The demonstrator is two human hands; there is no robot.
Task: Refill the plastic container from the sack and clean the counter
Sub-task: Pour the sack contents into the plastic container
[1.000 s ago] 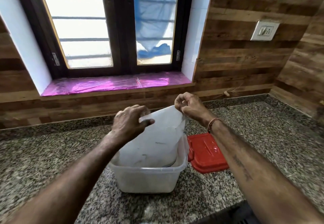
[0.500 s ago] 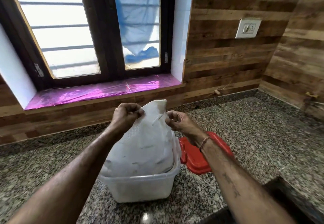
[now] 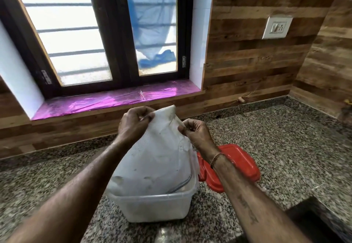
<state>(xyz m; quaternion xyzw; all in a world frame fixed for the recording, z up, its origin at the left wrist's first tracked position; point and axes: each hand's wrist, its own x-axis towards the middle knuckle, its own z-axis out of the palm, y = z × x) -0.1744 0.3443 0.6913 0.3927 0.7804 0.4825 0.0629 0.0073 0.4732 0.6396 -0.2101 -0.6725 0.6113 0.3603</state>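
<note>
**A:** Where did we have the sack just then?

**B:** At the centre of the frame. The white woven plastic sack point(image 3: 152, 159) stood inside the clear rectangular plastic container point(image 3: 156, 207), low centre, on the speckled grey granite counter point(image 3: 285, 138). The flat red plastic lid point(image 3: 242, 164) lay just right of the container, partly under our right forearm.

**A:** And our hands?

**B:** Both grasped the sack near its peak. Our left hand point(image 3: 133, 126) had its fingers curled round a fold on the left side. Our right hand point(image 3: 196, 134) pinched the right edge between thumb and fingertips.

**A:** Was the mouth up or down?

**B:** We could not tell, because the lower end was hidden inside the container.

**A:** So how did we think the step was best done?

**B:** We judged it best to lift evenly with both pinches. The sack's lower end needed to stay within the container's walls, with only gentle shaking, so that nothing jumped the rim onto the counter. Thin cloth could slip from a pinch, so a fuller grip seemed wiser. The container looked light, and a sideways tug might have tipped it.
</note>
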